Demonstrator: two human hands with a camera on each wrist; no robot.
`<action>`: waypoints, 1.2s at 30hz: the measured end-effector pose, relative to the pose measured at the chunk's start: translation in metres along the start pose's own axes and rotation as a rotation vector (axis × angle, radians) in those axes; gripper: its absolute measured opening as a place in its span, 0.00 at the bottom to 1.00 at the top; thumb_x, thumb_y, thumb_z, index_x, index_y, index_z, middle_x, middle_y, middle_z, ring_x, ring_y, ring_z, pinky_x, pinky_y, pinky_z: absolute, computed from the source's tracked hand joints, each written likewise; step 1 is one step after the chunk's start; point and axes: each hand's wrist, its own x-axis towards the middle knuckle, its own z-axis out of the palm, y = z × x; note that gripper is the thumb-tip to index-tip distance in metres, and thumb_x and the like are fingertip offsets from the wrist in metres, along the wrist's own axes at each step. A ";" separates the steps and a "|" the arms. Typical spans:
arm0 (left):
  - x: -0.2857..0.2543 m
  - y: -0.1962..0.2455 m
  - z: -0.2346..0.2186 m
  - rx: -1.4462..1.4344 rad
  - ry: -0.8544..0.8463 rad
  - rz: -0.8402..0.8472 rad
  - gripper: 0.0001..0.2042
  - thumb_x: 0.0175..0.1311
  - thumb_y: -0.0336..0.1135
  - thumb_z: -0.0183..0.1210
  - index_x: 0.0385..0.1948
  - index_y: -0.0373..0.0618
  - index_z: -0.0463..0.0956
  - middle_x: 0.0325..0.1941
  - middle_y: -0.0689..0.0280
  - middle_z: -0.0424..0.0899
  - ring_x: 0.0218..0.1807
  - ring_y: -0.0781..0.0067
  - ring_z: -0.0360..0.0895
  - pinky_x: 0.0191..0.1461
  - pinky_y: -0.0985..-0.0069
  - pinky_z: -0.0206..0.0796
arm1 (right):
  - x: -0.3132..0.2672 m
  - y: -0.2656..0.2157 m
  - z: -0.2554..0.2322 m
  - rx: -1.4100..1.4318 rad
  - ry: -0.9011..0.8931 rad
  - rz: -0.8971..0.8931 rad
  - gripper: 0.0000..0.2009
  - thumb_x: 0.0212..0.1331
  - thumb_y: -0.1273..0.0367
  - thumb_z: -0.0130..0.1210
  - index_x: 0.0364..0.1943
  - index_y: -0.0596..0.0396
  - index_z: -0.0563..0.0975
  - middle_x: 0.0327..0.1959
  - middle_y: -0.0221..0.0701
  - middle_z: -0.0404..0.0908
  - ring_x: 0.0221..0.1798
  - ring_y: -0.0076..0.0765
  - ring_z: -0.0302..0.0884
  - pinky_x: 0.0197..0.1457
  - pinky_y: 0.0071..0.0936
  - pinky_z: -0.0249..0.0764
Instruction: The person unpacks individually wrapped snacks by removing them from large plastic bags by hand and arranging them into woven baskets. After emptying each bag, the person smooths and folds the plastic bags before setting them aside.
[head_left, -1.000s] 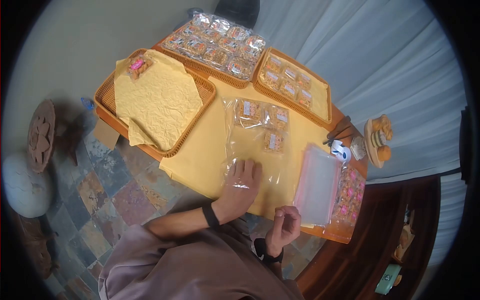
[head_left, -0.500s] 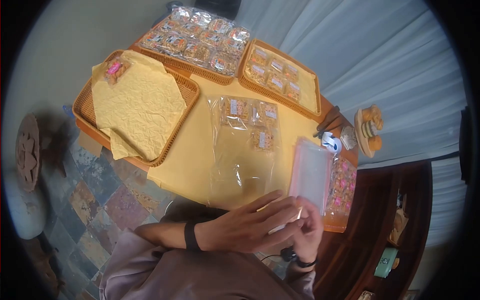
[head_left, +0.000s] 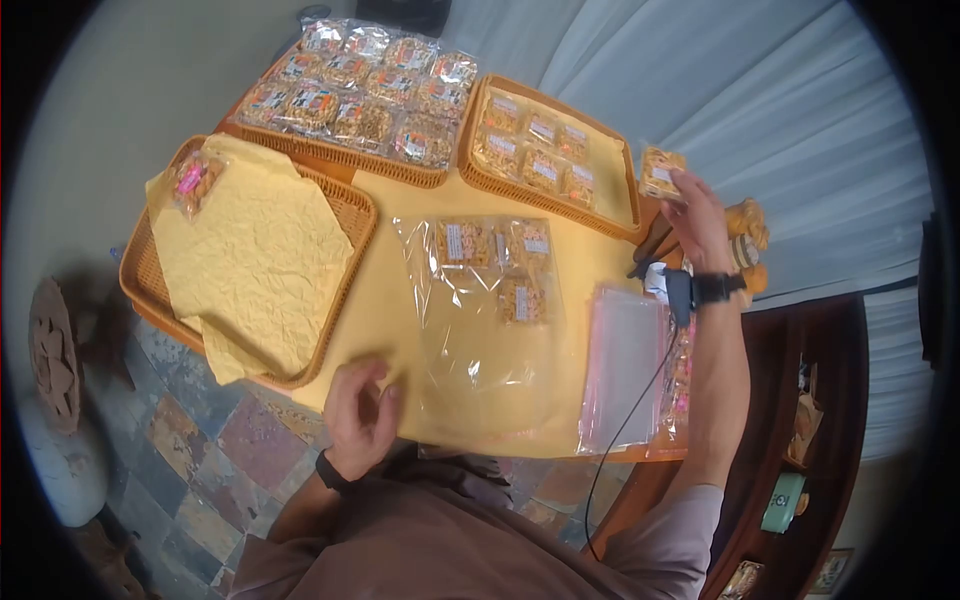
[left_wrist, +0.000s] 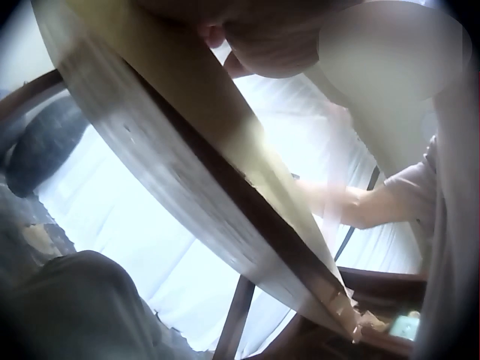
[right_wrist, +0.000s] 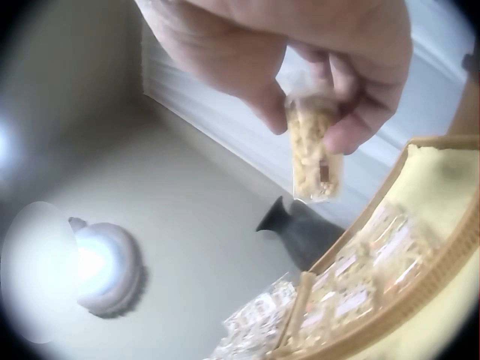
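Observation:
My right hand (head_left: 700, 225) reaches to the back right, just beyond the end of a wicker basket (head_left: 648, 228). Thumb and fingers pinch a clear-wrapped, labelled packet of crunchy snack pieces (head_left: 658, 172), which hangs upright below the fingertips in the right wrist view. Similar packets (head_left: 540, 170) lie in rows on that basket's paper lining. Over the front table edge, my left hand (head_left: 360, 418) has loosely curled fingers and holds nothing. To its right lies a large clear plastic bag (head_left: 480, 370), flat on the yellow sheet, with several labelled packets (head_left: 522, 300) in its far end.
A paper-lined wicker tray (head_left: 325, 350) with one pink-labelled packet (head_left: 197, 180) stands left. Behind it is a basket of bagged round snacks (head_left: 360, 120). Pink-edged flat bags (head_left: 622, 370) lie right, under a dark cable (head_left: 620, 440). A white-and-blue item (head_left: 656, 282) sits behind them.
Both hands were together near the front table edge. The right hand has since swung to the back right and now shows a packet; the left has moved left, away from it.

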 end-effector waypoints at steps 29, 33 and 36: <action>0.011 -0.005 0.005 0.160 -0.164 0.179 0.20 0.58 0.25 0.67 0.52 0.37 0.74 0.40 0.54 0.83 0.35 0.53 0.81 0.36 0.63 0.73 | 0.127 0.082 0.035 -0.919 0.109 -0.115 0.22 0.57 0.60 0.67 0.46 0.69 0.83 0.39 0.43 0.88 0.43 0.38 0.85 0.49 0.33 0.78; 0.008 -0.004 0.004 0.129 -0.144 0.188 0.19 0.57 0.23 0.67 0.51 0.36 0.74 0.39 0.54 0.83 0.32 0.55 0.79 0.33 0.66 0.70 | 0.053 0.043 0.036 -0.580 -0.055 -0.225 0.23 0.64 0.64 0.64 0.56 0.68 0.77 0.44 0.34 0.85 0.45 0.28 0.81 0.49 0.28 0.77; 0.008 -0.002 0.004 0.106 -0.137 0.171 0.19 0.56 0.22 0.67 0.50 0.36 0.74 0.39 0.54 0.83 0.31 0.57 0.79 0.32 0.67 0.69 | -0.033 0.012 0.039 -0.439 -0.250 -0.269 0.21 0.67 0.66 0.63 0.60 0.65 0.75 0.44 0.29 0.85 0.46 0.24 0.79 0.49 0.25 0.76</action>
